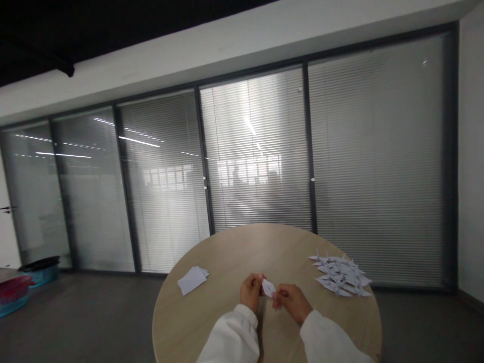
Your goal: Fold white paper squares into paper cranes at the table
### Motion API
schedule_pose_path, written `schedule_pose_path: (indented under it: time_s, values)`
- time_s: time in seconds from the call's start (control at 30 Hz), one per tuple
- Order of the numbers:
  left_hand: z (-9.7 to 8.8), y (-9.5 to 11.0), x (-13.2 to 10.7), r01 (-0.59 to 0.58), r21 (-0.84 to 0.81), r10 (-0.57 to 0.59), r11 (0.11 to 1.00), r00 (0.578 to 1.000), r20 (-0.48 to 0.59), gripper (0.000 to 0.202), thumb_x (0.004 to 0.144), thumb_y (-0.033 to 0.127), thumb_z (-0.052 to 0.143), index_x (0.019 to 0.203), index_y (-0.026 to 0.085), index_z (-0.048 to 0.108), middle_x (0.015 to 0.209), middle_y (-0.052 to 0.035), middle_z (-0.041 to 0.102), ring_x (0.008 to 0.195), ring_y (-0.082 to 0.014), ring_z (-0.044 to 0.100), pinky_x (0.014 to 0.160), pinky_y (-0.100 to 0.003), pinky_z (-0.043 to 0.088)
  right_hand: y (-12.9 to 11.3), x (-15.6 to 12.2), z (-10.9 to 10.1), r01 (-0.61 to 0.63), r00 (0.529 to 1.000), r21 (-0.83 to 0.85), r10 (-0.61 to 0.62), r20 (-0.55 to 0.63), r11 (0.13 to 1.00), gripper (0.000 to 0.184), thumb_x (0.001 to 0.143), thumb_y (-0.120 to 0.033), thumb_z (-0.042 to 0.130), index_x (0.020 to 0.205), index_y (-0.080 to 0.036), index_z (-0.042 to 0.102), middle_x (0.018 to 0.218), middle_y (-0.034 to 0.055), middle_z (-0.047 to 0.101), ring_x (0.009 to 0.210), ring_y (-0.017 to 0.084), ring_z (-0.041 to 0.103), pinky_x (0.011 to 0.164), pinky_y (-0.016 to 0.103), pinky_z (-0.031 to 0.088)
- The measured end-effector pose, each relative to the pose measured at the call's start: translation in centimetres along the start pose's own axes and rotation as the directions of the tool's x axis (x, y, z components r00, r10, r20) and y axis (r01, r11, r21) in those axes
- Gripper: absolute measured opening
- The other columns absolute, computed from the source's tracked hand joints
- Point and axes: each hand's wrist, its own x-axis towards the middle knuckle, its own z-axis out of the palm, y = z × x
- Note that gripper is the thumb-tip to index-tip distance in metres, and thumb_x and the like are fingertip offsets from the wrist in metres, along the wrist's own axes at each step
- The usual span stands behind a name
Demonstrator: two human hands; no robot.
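Observation:
A small piece of folded white paper (268, 288) is held between my two hands, above the near middle of the round table. My left hand (251, 292) pinches its left side. At its lower right edge, the fingers of my right hand (293, 301) are closed on it. The exact folds are too small to make out. To the right lies a heap of folded white paper cranes (342, 275) with pointed tips. On the left rests a small stack of flat white paper sheets (192, 280), slightly fanned.
The round wooden table (260, 242) stands before a wall of glass panels with blinds (260, 151). On the floor at far left are a blue bin with a black liner (43, 275) and another with a red liner (15, 295).

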Motion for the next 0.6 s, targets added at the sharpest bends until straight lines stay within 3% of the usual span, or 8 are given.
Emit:
schedule_pose_path:
  time_s: [0.33, 0.43, 0.6]
  values:
    - [-0.6, -0.37, 0.52, 0.153, -0.035, -0.148, 0.988, 0.983, 0.104, 0.039, 0.05, 0.048, 0.067, 0.068, 0.015, 0.055, 0.049, 0.0057, 0.051, 0.047, -0.0099, 0.052, 0.052, -0.027, 0.048, -0.36, -0.27, -0.46, -0.029, 0.981, -0.272, -0.024, -0.192, 0.962, 0.028, 0.075, -0.039, 0.042, 0.062, -0.019, 0.056, 0.058, -0.0012, 0.061, 0.055, 0.012, 0.054, 0.055, 0.021, 0.036]
    - [-0.51, -0.29, 0.38, 0.134, -0.023, -0.13, 0.991, 0.982, 0.138, 0.04, 0.046, 0.04, 0.072, 0.073, 0.016, 0.055, 0.048, 0.0067, 0.049, 0.047, -0.0092, 0.051, 0.051, -0.025, 0.047, -0.11, -0.26, -0.5, -0.021, 0.98, -0.306, -0.042, -0.197, 0.952, 0.027, 0.077, -0.039, 0.041, 0.062, -0.02, 0.054, 0.056, -0.003, 0.059, 0.055, 0.011, 0.052, 0.054, 0.02, 0.035]
    - [-0.25, -0.34, 0.13, 0.025, 0.057, -0.035, 0.998, 0.985, 0.167, 0.038, 0.044, 0.025, 0.074, 0.075, 0.014, 0.057, 0.036, 0.0119, 0.035, 0.035, -0.0045, 0.036, 0.041, -0.018, 0.035, 0.43, -0.13, -0.2, 0.062, 0.977, -0.315, -0.123, -0.176, 0.947, 0.024, 0.078, -0.037, 0.04, 0.068, -0.021, 0.055, 0.056, -0.0031, 0.057, 0.055, 0.011, 0.051, 0.055, 0.02, 0.036]
